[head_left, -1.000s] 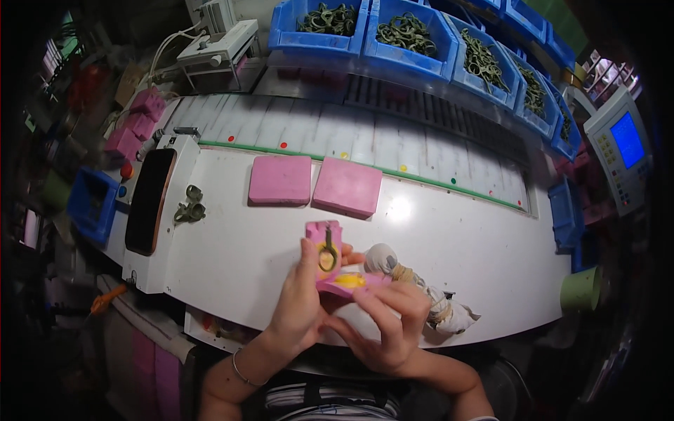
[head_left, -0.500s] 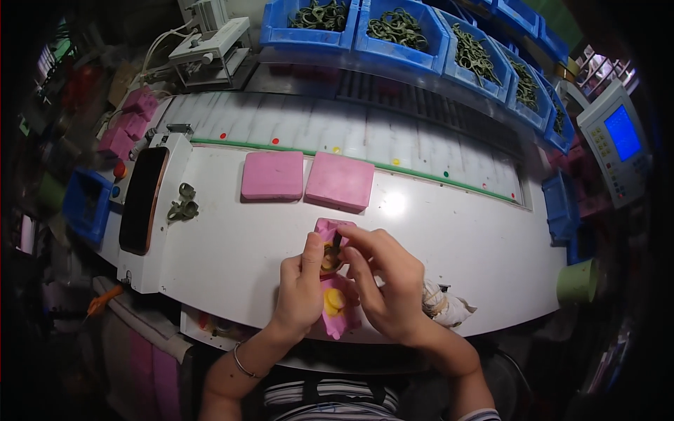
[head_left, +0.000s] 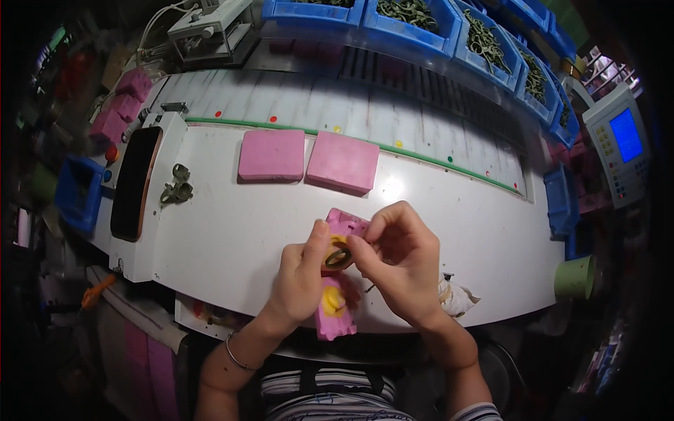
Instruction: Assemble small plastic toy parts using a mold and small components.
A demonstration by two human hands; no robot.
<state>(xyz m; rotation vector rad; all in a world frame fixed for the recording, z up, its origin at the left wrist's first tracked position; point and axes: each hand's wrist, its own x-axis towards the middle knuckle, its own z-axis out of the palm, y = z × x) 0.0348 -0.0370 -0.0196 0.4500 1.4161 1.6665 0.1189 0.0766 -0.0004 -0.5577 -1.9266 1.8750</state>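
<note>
My left hand is closed round the side of a yellow round mould piece, thumb pointing up. A dark green ring shows inside the piece's opening. My right hand has thumb and forefinger pinched together at the right edge of that piece; whatever lies between the fingertips is hidden. Behind the hands is a pink mould part. Nearer me is another pink mould part with a yellow insert in it. The hands hide whether the two pink parts join.
Two pink blocks lie beyond my hands. Green ring pieces sit left, beside a phone. A crumpled white cloth is by my right wrist. Blue bins of green pieces stand at the back.
My right fingers have shifted from over the yellow piece's opening to its right edge. The dark green ring inside now shows more clearly. The view has tilted slightly.
</note>
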